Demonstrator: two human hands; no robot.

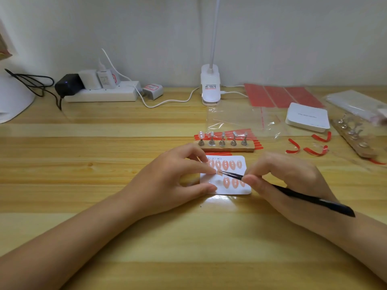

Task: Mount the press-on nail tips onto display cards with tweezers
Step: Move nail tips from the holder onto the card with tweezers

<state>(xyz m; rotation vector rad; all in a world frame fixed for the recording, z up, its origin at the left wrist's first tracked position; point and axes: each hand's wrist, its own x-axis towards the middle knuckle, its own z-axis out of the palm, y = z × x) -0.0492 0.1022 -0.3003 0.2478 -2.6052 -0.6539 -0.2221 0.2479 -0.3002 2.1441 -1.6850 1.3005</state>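
Right hand (pixel 280 181) pinches tweezers (pixel 289 192) holding a tip (pixel 219 172); left hand (pixel 178 181) steadies the card (pixel 243 190). A loosened squeeze could drop it crooked.

We see a pale wooden bench (pixel 104 155). On it lie a display card (pixel 240 190), a power strip (pixel 100 95), a stack of white cards (pixel 306 117) and red strips (pixel 293 146).
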